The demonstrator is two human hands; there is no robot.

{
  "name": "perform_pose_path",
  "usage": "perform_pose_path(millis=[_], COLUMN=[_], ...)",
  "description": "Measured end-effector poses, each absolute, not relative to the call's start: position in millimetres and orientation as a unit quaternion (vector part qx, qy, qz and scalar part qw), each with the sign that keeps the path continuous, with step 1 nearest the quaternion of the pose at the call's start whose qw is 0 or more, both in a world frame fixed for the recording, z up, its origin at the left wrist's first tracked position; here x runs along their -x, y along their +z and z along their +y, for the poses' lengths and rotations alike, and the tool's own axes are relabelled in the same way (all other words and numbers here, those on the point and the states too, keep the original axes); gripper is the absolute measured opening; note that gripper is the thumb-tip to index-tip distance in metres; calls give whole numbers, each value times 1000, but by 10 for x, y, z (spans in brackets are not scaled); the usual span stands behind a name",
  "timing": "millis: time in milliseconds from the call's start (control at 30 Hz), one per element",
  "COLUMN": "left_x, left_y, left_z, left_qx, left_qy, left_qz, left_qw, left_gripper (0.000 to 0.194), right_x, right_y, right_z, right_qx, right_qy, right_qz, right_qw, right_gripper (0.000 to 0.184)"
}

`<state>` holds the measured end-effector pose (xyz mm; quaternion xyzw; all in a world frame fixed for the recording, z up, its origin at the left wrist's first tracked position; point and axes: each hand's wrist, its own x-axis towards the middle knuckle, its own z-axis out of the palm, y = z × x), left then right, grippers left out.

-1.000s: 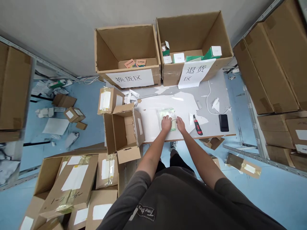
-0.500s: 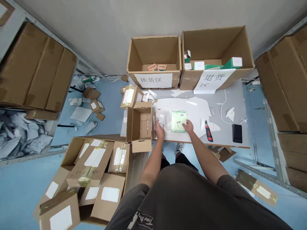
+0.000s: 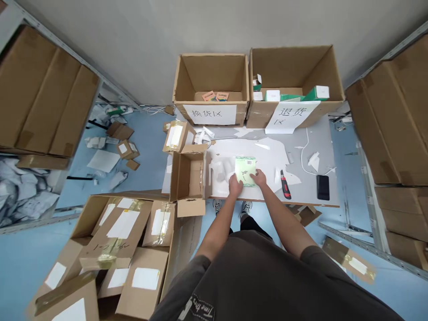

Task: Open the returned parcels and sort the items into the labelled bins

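A pale green flat packet (image 3: 245,168) with a barcode and a darker leafy border lies over the white sheet on the table, between my two hands. My left hand (image 3: 235,185) grips its lower left edge, thumb on top. At the lower right edge, my right hand (image 3: 259,178) pinches it as well. Clear plastic wrap (image 3: 223,170) sits just left of the packet. Left of that stands an opened cardboard box (image 3: 195,175) with its flaps spread. A red and black utility knife (image 3: 285,185) rests to the right of my right hand.
Two large labelled cartons, the left carton (image 3: 210,91) and the right carton (image 3: 294,71), stand at the back. A black phone (image 3: 323,187) and a white cable (image 3: 305,154) lie at the right. A big carton (image 3: 117,194) full of taped parcels is at the lower left.
My left hand has left the plastic wrap and moved right onto the packet. My right hand still holds its right side. The whole view has shifted slightly.
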<state>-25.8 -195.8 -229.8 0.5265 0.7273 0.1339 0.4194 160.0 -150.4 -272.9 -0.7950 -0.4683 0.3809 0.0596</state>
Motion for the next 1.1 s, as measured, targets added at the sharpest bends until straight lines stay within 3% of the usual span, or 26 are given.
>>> perform_pose_path(millis=[167, 400, 667, 867, 967, 1100], left_x=[187, 374, 229, 305, 400, 576], left_y=[-2583, -2760, -2649, -2418, -2153, -1641], left_z=[-1372, -1234, -1302, -1322, -1297, -1225], left_qx=[-418, -376, -241, -203, -211, -246], left_qy=[57, 70, 266, 324, 343, 366], left_qz=[780, 772, 633, 531, 498, 457], left_qw=[461, 508, 686, 757, 768, 773], left_gripper=[46, 36, 68, 85, 85, 84], right_x=[-1621, -1645, -1721, -1710, -1700, -1648], right_y=[-2815, -2945, -2846, -2617, -2305, -1743], right_z=[-1476, -1512, -1509, -1539, -1537, -1459], right_qx=[762, 770, 767, 734, 647, 592], right_qy=[387, 416, 481, 552, 629, 657], right_qz=[-519, -479, -391, -263, -219, -220], right_qw=[31, 67, 168, 296, 372, 412], right_gripper=[51, 44, 43, 59, 58, 57])
